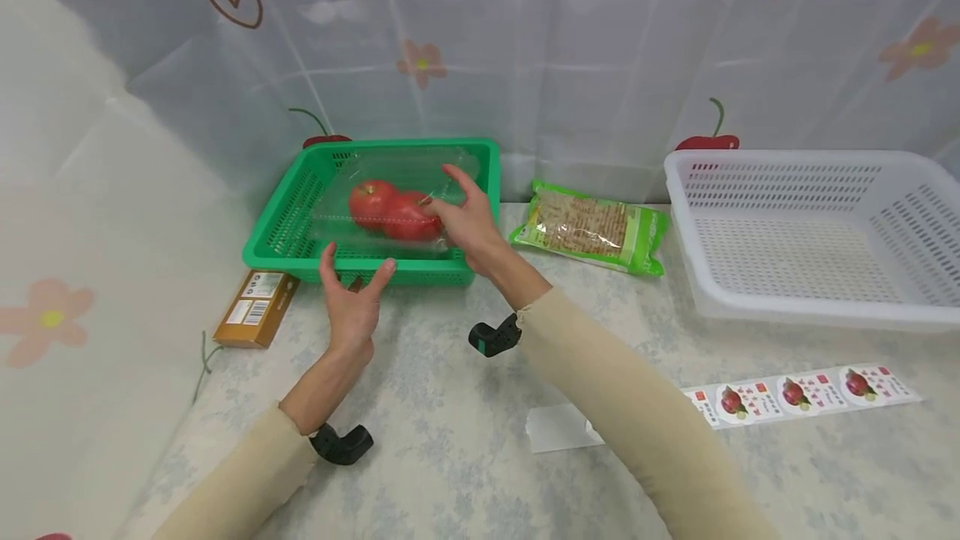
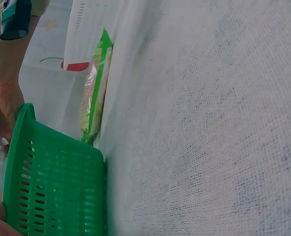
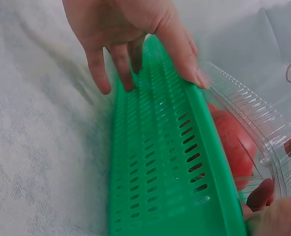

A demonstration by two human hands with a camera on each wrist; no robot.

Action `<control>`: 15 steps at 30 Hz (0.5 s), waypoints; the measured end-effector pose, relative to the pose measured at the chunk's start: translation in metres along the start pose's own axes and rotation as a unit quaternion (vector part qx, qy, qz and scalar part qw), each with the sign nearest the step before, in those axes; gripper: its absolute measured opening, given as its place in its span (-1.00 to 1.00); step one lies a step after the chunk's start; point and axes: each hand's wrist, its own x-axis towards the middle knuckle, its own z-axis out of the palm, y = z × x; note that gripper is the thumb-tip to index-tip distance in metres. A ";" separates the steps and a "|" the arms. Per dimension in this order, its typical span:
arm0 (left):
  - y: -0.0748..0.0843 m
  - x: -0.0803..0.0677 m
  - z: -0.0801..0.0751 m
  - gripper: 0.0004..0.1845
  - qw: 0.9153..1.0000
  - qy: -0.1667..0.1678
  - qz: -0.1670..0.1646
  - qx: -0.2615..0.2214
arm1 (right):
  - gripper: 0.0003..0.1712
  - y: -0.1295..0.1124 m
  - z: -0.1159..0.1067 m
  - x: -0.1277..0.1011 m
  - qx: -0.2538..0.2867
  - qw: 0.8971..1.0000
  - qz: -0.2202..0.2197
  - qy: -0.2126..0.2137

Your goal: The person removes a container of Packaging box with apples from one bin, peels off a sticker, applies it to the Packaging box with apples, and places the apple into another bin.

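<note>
Basket, green (image 1: pixel 300 227), at the table's back left; holds a clear clamshell box (image 1: pixel 390 190) with two red tomatoes (image 1: pixel 393 211), their outlines blurred by the plastic. Right hand (image 1: pixel 465 219) rests on the box, fingertips curled on its near edge. Left hand (image 1: pixel 352 298), fingers spread, touches the basket's front rim, empty. Noodle packet (image 1: pixel 592 227) lies beside the basket; white basket (image 1: pixel 810 232) is cut off at right.
</note>
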 end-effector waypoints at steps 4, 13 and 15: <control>-0.002 0.000 0.001 0.00 1.000 0.003 -0.003 0.002 | -0.15 -0.002 -0.004 -0.004 0.005 1.000 -0.007 -0.009; -0.004 0.001 0.000 0.03 1.000 0.002 0.004 -0.004 | -0.20 -0.024 -0.014 -0.016 0.018 0.999 -0.034 -0.005; -0.003 0.001 0.000 0.02 1.000 0.002 0.002 -0.004 | -0.20 -0.031 -0.019 -0.019 0.024 0.999 -0.031 -0.004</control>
